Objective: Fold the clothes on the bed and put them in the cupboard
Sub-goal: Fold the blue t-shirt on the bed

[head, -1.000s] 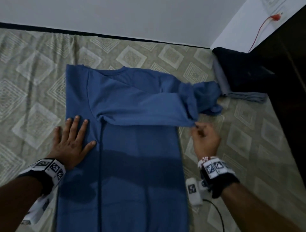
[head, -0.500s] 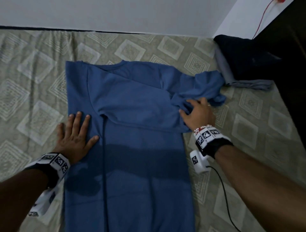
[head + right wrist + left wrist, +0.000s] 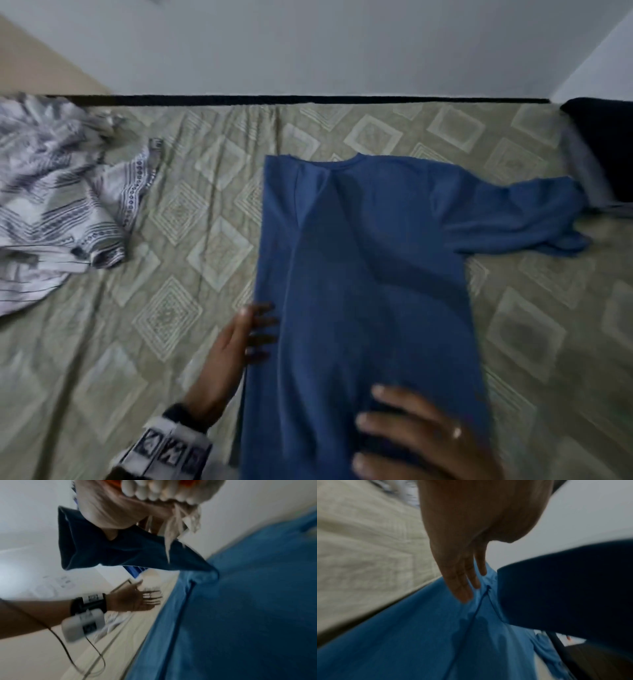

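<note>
Blue long-sleeved cotton shirt (image 3: 370, 274) lies flat on the bed's beige diamond-patterned sheet (image 3: 178, 342), collar toward the wall, body running down to the near edge of the head view. Its left side is folded inward, giving a straight edge; the right-side sleeve sticks out sideways, crumpled, its cuff just beside a dark navy folded garment (image 3: 603, 147) at the far right.

Left hand (image 3: 236, 346) is at the shirt's left folded edge, palm on edge, fingers straight and together, fingertips touching the blue fabric; nothing grasped. Left wrist view confirms: straight fingers (image 3: 462, 582) against the shirt by a seam.

Right hand (image 3: 421, 442) is low in the head view, over the shirt's lower body, fingers bent with blue fabric bunched under them. Right wrist view shows a flap of the shirt lifted off the bed at the palm, so it grasps the fabric.

Grey-and-white striped patterned cloth (image 3: 58, 202) lies rumpled at the far left of the bed, well apart from the shirt. Pale wall (image 3: 308, 44) behind the bed. Views are motion-blurred.
</note>
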